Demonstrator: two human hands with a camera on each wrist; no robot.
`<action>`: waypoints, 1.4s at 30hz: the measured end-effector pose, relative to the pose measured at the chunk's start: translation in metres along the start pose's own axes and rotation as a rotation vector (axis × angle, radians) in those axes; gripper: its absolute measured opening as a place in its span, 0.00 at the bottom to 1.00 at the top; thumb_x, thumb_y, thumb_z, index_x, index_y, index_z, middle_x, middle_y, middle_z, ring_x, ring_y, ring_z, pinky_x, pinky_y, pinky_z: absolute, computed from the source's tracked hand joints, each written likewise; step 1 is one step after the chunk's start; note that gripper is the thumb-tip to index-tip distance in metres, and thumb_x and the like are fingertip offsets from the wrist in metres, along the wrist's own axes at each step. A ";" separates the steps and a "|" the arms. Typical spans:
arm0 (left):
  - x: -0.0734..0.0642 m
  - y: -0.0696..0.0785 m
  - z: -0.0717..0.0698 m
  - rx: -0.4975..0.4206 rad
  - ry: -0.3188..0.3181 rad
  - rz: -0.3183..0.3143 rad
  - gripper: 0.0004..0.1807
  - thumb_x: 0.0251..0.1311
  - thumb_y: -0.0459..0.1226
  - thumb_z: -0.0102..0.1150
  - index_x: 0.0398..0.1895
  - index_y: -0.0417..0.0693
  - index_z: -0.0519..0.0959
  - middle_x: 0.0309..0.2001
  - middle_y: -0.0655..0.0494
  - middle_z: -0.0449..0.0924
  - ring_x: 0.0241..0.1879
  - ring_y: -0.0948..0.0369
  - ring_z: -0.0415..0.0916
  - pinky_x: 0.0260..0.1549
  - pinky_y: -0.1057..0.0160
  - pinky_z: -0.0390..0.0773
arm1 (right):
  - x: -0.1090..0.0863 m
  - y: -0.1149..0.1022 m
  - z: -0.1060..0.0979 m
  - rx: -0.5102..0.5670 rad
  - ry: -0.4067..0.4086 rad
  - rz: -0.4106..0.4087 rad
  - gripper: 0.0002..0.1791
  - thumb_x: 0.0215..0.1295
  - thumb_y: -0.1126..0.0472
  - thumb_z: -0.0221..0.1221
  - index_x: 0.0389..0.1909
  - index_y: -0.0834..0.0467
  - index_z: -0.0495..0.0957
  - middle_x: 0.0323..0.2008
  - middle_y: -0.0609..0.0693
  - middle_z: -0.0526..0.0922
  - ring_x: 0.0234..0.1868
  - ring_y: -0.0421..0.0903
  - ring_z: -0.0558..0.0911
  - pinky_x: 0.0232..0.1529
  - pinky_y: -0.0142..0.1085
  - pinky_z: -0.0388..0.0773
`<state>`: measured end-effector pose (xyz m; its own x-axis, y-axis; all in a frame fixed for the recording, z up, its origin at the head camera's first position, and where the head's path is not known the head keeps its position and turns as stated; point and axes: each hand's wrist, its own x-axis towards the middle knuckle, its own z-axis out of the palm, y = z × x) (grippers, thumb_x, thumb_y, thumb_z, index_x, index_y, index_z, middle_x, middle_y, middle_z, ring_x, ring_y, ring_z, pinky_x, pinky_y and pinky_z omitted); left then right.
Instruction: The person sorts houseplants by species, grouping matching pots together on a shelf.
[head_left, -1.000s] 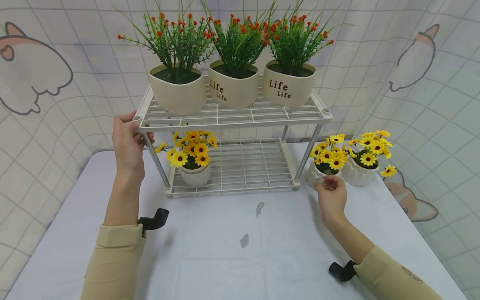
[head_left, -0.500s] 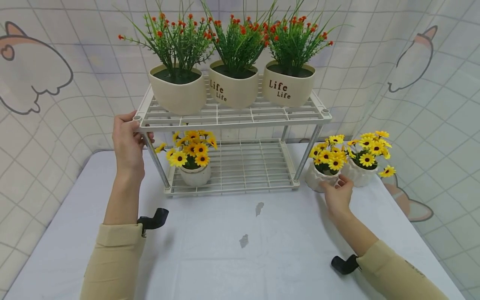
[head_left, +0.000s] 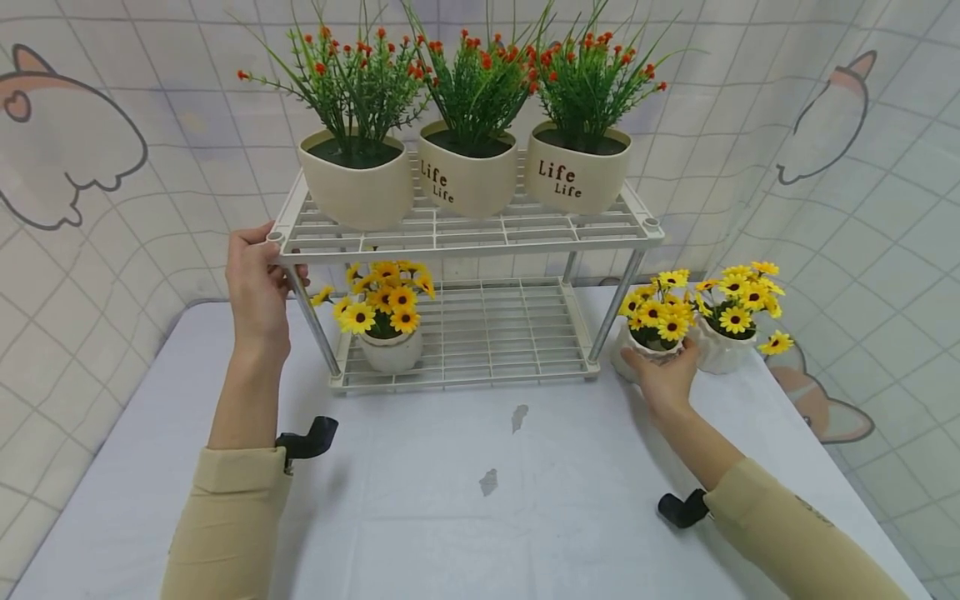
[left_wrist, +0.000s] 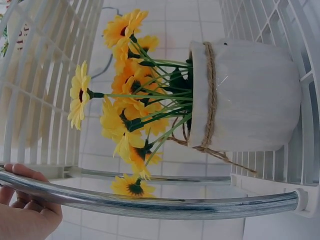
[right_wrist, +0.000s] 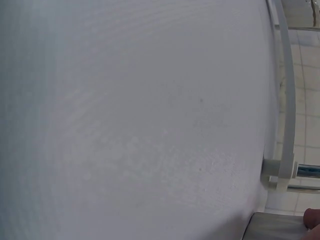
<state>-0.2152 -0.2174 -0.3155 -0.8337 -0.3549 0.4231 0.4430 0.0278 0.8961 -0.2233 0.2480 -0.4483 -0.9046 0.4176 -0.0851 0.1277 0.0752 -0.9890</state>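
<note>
My left hand [head_left: 257,287] grips the upper left corner of a white two-tier wire rack [head_left: 465,251]. In the left wrist view its fingers curl round the metal post [left_wrist: 175,207]. At the rack's right, my right hand [head_left: 667,383] holds a white pot of yellow artificial flowers [head_left: 656,317], thumb on the left side and fingers on the right. The right wrist view catches only a corner of that pot [right_wrist: 275,227] and a fingertip. A similar flowerpot [head_left: 392,352], tied with twine, stands at the left of the lower shelf.
Three cream planters [head_left: 356,187] with red-flowered plants line the upper shelf. Another pot of yellow flowers [head_left: 723,350] stands just right of the held one, near the edge of the white-covered table [head_left: 420,517]. A patterned curtain [head_left: 180,158] hangs behind.
My right hand has gone from pinched fingers in front of the pot to a spread hold around its sides. The left hand and the rack stay where they were.
</note>
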 end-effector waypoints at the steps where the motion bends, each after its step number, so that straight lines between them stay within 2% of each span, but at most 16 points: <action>1: 0.000 0.000 0.000 0.000 0.001 -0.002 0.16 0.73 0.41 0.35 0.57 0.51 0.69 0.46 0.50 0.77 0.33 0.58 0.68 0.41 0.63 0.71 | 0.001 0.000 0.000 0.005 0.001 -0.013 0.55 0.64 0.68 0.68 0.78 0.55 0.37 0.79 0.54 0.44 0.79 0.48 0.48 0.76 0.37 0.46; 5: 0.000 0.001 0.000 -0.003 0.002 -0.009 0.16 0.73 0.41 0.35 0.57 0.51 0.69 0.46 0.50 0.77 0.33 0.58 0.68 0.40 0.63 0.71 | 0.004 -0.001 0.001 -0.007 0.006 -0.022 0.54 0.63 0.67 0.69 0.77 0.57 0.39 0.78 0.54 0.46 0.79 0.48 0.50 0.76 0.37 0.47; 12: 0.000 0.001 0.000 -0.007 0.002 -0.002 0.15 0.73 0.40 0.36 0.56 0.50 0.69 0.46 0.48 0.77 0.32 0.59 0.68 0.39 0.64 0.72 | 0.006 0.000 0.000 -0.027 0.032 0.012 0.56 0.61 0.63 0.72 0.78 0.57 0.40 0.79 0.54 0.48 0.79 0.48 0.51 0.76 0.37 0.47; 20: 0.001 0.001 0.000 -0.011 0.001 0.004 0.16 0.73 0.40 0.36 0.56 0.49 0.70 0.44 0.48 0.78 0.30 0.59 0.68 0.38 0.65 0.72 | 0.006 0.001 -0.003 0.005 0.034 0.031 0.58 0.59 0.63 0.73 0.78 0.55 0.41 0.79 0.52 0.48 0.79 0.48 0.52 0.75 0.37 0.49; 25: 0.001 0.001 -0.001 -0.009 0.004 0.003 0.16 0.73 0.41 0.37 0.56 0.49 0.70 0.45 0.48 0.77 0.31 0.59 0.68 0.38 0.65 0.72 | 0.000 0.000 -0.004 -0.005 0.027 0.033 0.57 0.59 0.62 0.74 0.77 0.54 0.42 0.79 0.54 0.49 0.78 0.49 0.53 0.75 0.38 0.50; 36: 0.001 0.001 0.000 -0.017 -0.003 0.003 0.16 0.72 0.41 0.36 0.57 0.49 0.70 0.45 0.47 0.77 0.31 0.59 0.68 0.38 0.64 0.71 | -0.018 -0.007 -0.008 -0.054 -0.048 0.113 0.61 0.60 0.57 0.74 0.79 0.56 0.37 0.80 0.58 0.45 0.79 0.52 0.50 0.75 0.42 0.52; 42: 0.001 0.001 -0.001 -0.011 0.002 -0.001 0.16 0.73 0.41 0.36 0.57 0.49 0.70 0.46 0.47 0.77 0.31 0.59 0.68 0.38 0.64 0.72 | -0.026 -0.014 -0.009 -0.091 -0.065 0.081 0.62 0.59 0.56 0.75 0.79 0.57 0.38 0.79 0.58 0.47 0.79 0.53 0.51 0.76 0.44 0.51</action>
<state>-0.2147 -0.2184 -0.3140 -0.8336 -0.3563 0.4221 0.4457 0.0174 0.8950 -0.1980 0.2439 -0.4313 -0.9138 0.3666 -0.1750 0.2353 0.1266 -0.9636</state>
